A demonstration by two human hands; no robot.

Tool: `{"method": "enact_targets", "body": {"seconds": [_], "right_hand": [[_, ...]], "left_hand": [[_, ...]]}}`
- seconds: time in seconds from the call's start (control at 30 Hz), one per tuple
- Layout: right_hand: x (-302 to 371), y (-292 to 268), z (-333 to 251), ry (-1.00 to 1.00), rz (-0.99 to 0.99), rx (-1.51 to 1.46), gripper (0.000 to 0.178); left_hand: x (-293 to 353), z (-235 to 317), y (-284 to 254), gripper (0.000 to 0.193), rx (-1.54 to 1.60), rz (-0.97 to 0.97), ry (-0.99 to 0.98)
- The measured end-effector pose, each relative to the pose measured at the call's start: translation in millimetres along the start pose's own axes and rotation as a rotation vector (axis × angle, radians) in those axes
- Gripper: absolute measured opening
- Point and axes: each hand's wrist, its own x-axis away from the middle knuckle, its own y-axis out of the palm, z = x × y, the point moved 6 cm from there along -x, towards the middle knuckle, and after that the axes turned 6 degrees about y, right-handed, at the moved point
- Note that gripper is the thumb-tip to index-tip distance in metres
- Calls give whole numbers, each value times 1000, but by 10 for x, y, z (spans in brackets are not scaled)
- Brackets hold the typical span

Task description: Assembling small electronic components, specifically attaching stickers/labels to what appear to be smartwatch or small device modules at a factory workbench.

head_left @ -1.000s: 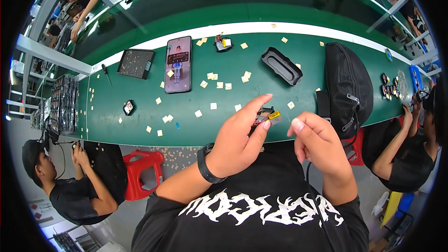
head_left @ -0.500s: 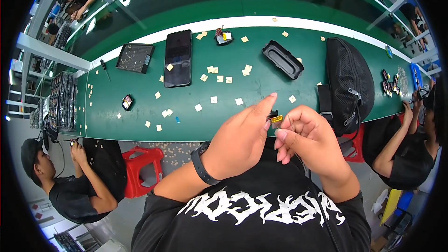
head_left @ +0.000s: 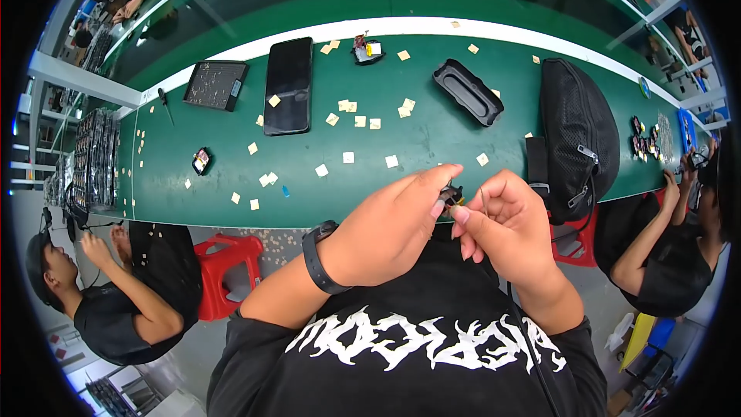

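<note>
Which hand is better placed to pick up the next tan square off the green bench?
Probably the right hand. The left hand pinches the small black part by its fingertips, while the right only touches it, and a tan square lies on the green bench just beyond the right hand's knuckles.

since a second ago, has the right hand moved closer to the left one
Yes. The right hand has moved left, away from the black bag, and its fingertips now meet the left hand at the small black part.

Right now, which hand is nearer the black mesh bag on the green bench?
Right. The right hand sits just beside the black mesh bag; the left hand is farther off, on the right hand's other side.
</note>
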Motion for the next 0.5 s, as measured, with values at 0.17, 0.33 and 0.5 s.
{"method": "enact_targets", "body": {"seconds": [0.17, 0.33, 0.5], "right_hand": [[34, -73, 49, -197, -48, 58, 18], [92, -161, -139, -523, -11, 581, 37], [96, 9, -320, -897, 7, 875, 32]], "left_hand": [[31, -59, -54, 45, 284, -35, -273], [94, -120, -23, 46, 524, -2, -429], [72, -133, 21, 47, 493, -18, -428]]}}
